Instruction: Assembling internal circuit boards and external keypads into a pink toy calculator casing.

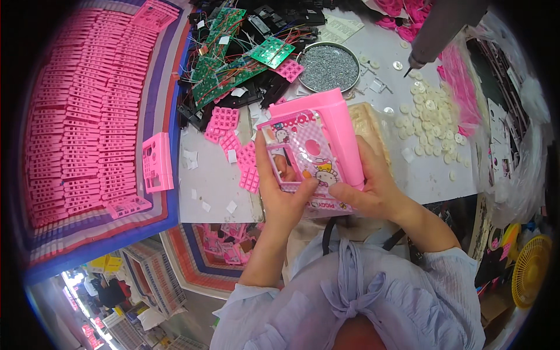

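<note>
A pink plastic front panel (309,140) with printed cartoon figures and cut-out windows is held tilted above the table's front edge. My left hand (283,201) grips its left side, and some fingertips show through a window. Behind the panel is a plain pink plastic casing (348,140); whether the two are joined I cannot tell. My right hand (373,189) is closed around the casing's right side, its thumb on the panel's lower corner. Left of my left hand lie several pink rubber keypads (249,166). The undersides of both pieces are hidden.
Left, a striped crate (160,219) holds rows of pink panels. Green circuit boards (230,76) with wires lie on black parts at the back. A round tray (357,87) holds small screws. Pale discs (429,116) are piled at right, below a hanging electric screwdriver (434,38).
</note>
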Demonstrator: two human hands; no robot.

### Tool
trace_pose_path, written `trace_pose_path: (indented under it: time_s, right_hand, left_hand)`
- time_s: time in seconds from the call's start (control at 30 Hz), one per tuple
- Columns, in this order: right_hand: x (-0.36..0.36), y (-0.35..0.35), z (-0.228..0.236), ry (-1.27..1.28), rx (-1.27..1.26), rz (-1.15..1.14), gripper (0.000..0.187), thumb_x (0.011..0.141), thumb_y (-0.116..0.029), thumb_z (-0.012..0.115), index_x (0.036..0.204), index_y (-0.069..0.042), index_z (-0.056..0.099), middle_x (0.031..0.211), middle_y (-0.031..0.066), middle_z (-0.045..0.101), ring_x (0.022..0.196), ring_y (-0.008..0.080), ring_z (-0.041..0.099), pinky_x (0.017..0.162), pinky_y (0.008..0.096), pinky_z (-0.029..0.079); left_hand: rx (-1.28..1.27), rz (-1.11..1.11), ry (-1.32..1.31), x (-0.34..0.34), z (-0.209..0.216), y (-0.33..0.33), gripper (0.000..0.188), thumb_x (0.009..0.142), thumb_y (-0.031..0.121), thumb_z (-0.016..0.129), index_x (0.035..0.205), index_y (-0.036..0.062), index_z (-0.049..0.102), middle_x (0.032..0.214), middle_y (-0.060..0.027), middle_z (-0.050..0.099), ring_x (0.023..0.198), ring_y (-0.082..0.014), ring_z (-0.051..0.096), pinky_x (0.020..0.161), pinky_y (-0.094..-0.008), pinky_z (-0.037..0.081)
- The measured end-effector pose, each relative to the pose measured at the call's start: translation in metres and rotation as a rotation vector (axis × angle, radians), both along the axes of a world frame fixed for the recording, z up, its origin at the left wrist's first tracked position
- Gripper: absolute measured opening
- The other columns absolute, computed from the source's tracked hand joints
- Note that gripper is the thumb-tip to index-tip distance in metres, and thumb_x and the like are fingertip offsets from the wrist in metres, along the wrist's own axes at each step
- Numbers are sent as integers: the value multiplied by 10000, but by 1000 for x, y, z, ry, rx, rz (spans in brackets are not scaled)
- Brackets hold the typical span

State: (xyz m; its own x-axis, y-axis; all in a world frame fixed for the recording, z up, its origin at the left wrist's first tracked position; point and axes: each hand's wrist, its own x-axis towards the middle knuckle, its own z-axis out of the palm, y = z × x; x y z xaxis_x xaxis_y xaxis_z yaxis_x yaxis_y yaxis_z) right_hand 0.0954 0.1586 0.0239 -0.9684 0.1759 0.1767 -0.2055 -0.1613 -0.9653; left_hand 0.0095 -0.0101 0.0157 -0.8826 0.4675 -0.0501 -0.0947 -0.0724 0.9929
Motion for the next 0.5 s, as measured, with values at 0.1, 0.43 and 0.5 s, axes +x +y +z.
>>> trace_pose_path:
  time_s: [0.1, 0.43, 0.5]
  right_hand:
    - [3, 1, -1, -47, -36, 27, 695, 921, -242, 734, 1461, 5, 373, 1282, 128, 607, 1154, 195, 594, 983, 348, 472]
    - [-1, 11, 1, -16, 27, 206, 709, 898, -134, 725, 1487, -6, 352, 1293, 121, 593, 1169, 184, 587, 986, 334, 473]
    - [0, 13, -7, -87, -101, 282, 715, 898, -116, 717, 1498, -12, 342, 1303, 111, 584, 1168, 177, 586, 985, 331, 477]
  left_hand:
    - [-28, -27, 25, 0, 1, 0, 1142, 721, -83, 736, 1615, 97, 49, 1007, -9, 388, 951, -132, 543, 836, -272, 486]
    - [-165, -59, 19, 6, -5, -1, 1126, 732, -17, 764, 1603, 53, 54, 1283, -151, 516, 1154, -271, 613, 892, -340, 541]
    - [-347, -90, 249, 3, -7, -4, 1050, 772, 40, 757, 1591, 44, 100, 1284, -153, 532, 1098, -261, 637, 879, -331, 544]
